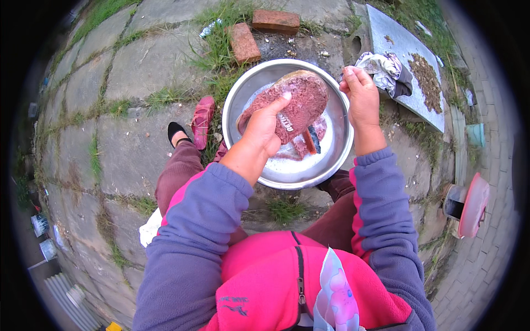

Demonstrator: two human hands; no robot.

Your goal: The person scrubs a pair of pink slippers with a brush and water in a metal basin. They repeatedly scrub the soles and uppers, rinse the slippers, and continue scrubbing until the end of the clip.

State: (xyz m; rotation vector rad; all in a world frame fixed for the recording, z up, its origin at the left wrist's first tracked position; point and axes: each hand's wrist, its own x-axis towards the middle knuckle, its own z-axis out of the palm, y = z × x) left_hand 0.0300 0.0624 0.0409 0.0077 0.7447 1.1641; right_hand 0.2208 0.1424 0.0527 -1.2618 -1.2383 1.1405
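A round metal basin (232, 82) with sudsy water stands between my knees. My left hand (267, 128) grips a fuzzy reddish slipper (306, 93) over the basin, thumb on its top; pale lettering shows on it. Below the slipper, a brush (313, 140) with dark bristles and more reddish fuzzy material lie in the suds. My right hand (359, 85) is raised at the basin's right rim, with thumb and fingertips pinched together; whether something tiny is between them cannot be told. Just beyond it, a patterned cloth (383, 70) lies bunched on a grey slab.
Two bricks (275, 22) (245, 42) lie beyond the basin. The grey slab (383, 31) at the right bears brown crumbs (426, 78). A pink sandal (203, 123) lies left of the basin. A pink basin (475, 205) and a teal bucket (475, 135) are at the far right.
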